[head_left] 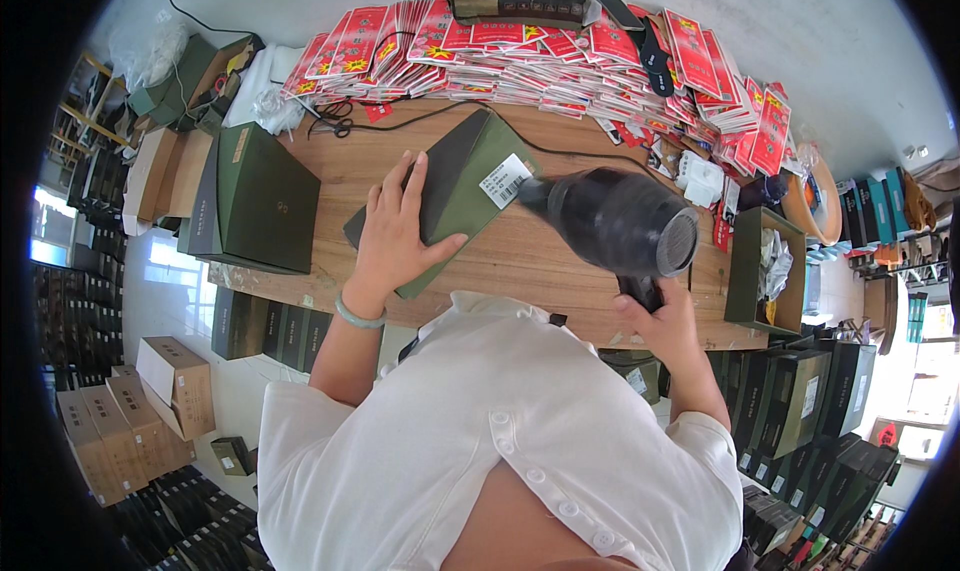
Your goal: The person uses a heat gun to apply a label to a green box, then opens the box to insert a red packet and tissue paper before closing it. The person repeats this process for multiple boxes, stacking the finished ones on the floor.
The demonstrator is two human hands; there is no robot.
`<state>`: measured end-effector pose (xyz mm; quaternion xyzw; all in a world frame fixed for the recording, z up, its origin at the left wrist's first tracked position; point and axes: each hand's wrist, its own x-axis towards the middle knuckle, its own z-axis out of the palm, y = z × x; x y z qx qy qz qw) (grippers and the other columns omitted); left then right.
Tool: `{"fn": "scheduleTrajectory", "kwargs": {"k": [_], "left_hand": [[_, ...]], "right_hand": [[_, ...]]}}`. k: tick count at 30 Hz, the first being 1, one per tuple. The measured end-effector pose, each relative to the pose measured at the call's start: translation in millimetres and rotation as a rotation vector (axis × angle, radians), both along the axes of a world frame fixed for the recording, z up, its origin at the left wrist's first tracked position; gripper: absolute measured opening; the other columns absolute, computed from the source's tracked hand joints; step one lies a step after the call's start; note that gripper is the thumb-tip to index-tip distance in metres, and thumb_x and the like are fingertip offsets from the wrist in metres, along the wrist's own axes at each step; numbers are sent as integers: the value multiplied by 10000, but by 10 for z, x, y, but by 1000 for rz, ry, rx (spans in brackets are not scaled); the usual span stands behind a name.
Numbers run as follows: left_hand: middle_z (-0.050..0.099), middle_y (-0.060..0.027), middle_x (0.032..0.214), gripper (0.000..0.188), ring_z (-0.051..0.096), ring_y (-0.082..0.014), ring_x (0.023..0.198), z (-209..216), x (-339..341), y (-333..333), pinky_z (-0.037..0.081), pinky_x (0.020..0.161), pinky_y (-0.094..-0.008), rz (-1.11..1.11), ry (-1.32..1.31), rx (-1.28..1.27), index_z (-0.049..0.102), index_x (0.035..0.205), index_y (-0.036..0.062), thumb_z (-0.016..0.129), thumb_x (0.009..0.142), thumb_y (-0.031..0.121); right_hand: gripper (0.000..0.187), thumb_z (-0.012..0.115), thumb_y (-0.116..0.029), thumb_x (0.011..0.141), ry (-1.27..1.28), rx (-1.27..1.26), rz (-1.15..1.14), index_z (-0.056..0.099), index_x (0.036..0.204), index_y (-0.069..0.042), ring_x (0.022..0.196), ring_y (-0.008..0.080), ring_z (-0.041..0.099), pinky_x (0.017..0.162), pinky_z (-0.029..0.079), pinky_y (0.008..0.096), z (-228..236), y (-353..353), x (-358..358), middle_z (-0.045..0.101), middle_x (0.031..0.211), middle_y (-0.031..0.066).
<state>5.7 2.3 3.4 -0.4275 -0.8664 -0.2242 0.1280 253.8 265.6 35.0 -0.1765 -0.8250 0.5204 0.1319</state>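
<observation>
Aiming the dryer [620,221] at the label [506,181] appears to be the step in hand. The box [460,201] bearing that label lies at a slant on the table [345,156], in front of your torso. Your left hand [395,241] rests on it, fingers spread and thumb extended, bracing rather than grasping. Your right hand [662,321] is wrapped around the dryer's handle. The nozzle sits at the label's right edge; whether it touches cannot be told, nor whether the dryer is running. The next move likely calls for a steady left hand and a nozzle directed evenly across the label, with fingers clear of the outlet. Note the cord [590,153] crossing the table behind the box; a snag could pull the dryer off line.
</observation>
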Motion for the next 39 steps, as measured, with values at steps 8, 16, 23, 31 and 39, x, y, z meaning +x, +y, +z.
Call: {"fn": "scheduleTrajectory", "kwargs": {"k": [8, 16, 23, 31, 39], "left_hand": [[366, -242, 1477, 1061, 423, -378, 1297, 6, -22, 12, 335, 1062, -493, -8, 12, 7, 280, 1510, 9, 743, 725, 552], [363, -237, 1478, 1062, 408, -372, 1316, 11, -26, 2, 328, 1071, -495, 3, -17, 3, 272, 1515, 16, 744, 727, 549], [350, -236, 1489, 1076, 397, -374, 1329, 12, -16, 4, 325, 1071, -498, 0, -37, 12, 255, 1521, 19, 752, 723, 542], [352, -238, 1487, 1084, 413, -380, 1311, 22, -22, -1, 331, 1061, -504, 2, -18, 3, 256, 1519, 17, 760, 714, 539], [362, -234, 1477, 1074, 424, -384, 1297, -7, -44, -21, 342, 1052, -502, -7, 11, 25, 271, 1514, 22, 766, 710, 535]], "right_hand": [[444, 748, -137, 866, -70, -200, -49, 560, 1243, 1, 592, 75, 543, 500, 462, 236, 25, 35, -38, 600, 787, 17], [472, 771, -140, 839, -47, -42, 21, 573, 1245, -1, 666, 98, 573, 570, 484, 262, -8, 38, -83, 626, 848, 45], [428, 745, -99, 861, -133, -188, -57, 565, 1235, 4, 599, 83, 564, 489, 476, 250, 41, 7, -108, 604, 818, 32], [531, 770, -184, 848, -59, -63, -43, 544, 1297, -12, 575, 98, 570, 538, 477, 264, -28, 23, -209, 645, 803, 56], [441, 730, -155, 888, -27, -120, -54, 541, 1251, 12, 528, 70, 538, 463, 457, 231, 94, -26, -423, 603, 743, 24]]}}
